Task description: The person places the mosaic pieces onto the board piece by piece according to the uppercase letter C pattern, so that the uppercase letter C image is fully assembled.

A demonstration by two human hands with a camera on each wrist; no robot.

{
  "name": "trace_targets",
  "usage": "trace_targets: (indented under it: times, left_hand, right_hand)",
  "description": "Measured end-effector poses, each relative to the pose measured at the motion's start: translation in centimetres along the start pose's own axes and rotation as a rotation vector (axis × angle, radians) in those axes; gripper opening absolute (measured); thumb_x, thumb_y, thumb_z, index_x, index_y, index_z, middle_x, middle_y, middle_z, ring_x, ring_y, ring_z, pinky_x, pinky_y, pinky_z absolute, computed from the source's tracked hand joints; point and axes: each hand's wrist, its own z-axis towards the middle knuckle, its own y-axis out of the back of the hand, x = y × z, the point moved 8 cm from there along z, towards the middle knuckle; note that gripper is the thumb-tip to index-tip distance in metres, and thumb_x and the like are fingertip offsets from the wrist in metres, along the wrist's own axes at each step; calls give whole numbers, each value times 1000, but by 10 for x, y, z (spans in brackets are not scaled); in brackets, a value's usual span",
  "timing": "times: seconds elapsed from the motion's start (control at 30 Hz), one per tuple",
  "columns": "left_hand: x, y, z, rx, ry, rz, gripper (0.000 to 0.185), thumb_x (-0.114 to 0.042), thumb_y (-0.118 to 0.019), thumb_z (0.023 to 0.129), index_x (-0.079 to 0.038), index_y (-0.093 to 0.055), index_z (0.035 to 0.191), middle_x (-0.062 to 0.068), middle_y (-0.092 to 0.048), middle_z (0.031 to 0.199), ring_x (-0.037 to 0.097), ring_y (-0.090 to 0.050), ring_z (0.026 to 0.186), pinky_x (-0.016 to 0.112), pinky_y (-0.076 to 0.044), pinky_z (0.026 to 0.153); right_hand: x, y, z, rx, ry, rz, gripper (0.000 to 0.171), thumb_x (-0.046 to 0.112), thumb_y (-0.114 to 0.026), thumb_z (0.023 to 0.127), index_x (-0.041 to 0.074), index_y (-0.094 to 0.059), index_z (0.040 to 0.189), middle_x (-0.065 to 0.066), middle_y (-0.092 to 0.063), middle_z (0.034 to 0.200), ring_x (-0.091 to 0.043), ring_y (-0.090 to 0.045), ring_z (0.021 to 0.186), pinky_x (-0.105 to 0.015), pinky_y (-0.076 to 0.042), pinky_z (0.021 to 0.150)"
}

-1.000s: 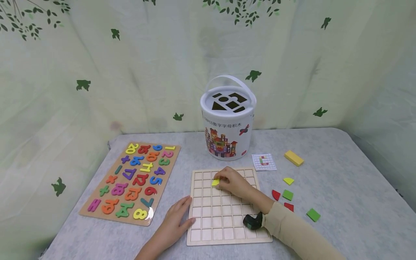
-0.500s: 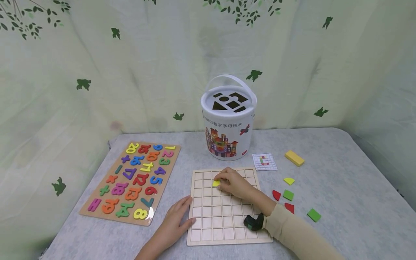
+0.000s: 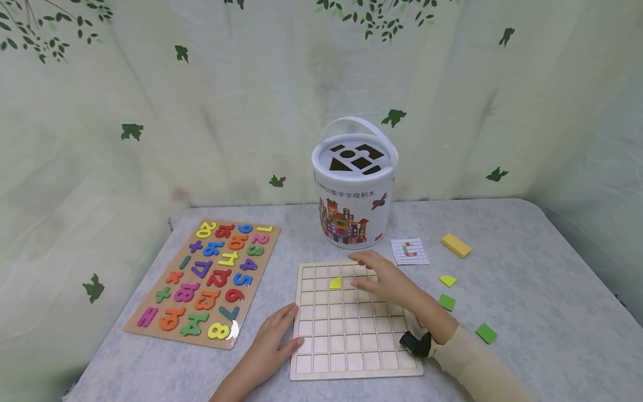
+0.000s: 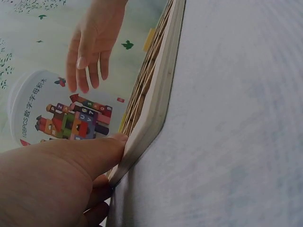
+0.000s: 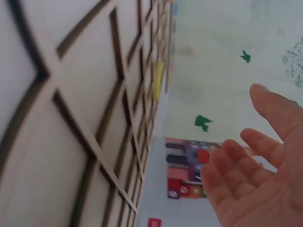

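A yellow quarter-round tile (image 3: 335,283) lies in an upper-row square of the wooden grid board (image 3: 321,346). Just right of this tile, my right hand (image 3: 385,282) hovers over the board with thumb and fingers spread and holds nothing; the right wrist view also shows that hand (image 5: 258,184) apart from the grid. At the board's left edge rests my left hand (image 3: 273,338), its fingers extended along the side. In the left wrist view its thumb (image 4: 102,153) touches the rim near a corner, while the other fingers are partly hidden.
A white bucket (image 3: 354,190) stands behind the board, with a pattern card (image 3: 409,252) to its right. On the right lie a yellow block (image 3: 456,245), another yellow tile (image 3: 447,281) and green tiles (image 3: 486,333). A number puzzle board (image 3: 203,285) lies left.
My right hand has let go of the yellow tile, spread its fingers and moved right. The tile stays on the board. My left hand keeps its place.
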Motion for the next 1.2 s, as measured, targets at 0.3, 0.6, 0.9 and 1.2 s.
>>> trace_targets:
  times: [0.3,0.6,0.9,1.2]
  left_hand:
    - [1,0,0,-1,7,2,65,-31,-60,86,-3,-33,138,13,-32,140,33,-26,128,52,-24,100]
    - [0,1,0,0,6,5,66,-30,-61,85,-3,-33,138,13,-32,140,33,-26,128,52,-24,100]
    - [1,-1,1,13,12,1,66,-32,-60,86,-3,-32,139,12,-32,140,33,-25,128,52,-24,100]
    - [-2,1,0,-1,-7,5,64,-28,-60,86,-2,-34,138,13,-33,139,33,-26,127,52,-25,100]
  right_hand:
    - [0,48,-50,-153,23,-161,59,27,-68,81,10,-45,132,-8,-44,132,-29,-40,120,-50,-39,91]
    - [-27,60,-100,-139,-45,-248,60,16,-73,76,3,-47,128,-9,-50,125,-25,-45,114,-44,-43,87]
    - [-47,60,-139,-131,-135,-281,56,29,-73,74,5,-53,120,-5,-55,114,-19,-54,94,-36,-49,76]
    - [-71,53,-151,-47,-305,-257,47,24,-73,75,12,-57,118,-3,-53,117,-22,-49,106,-38,-46,85]
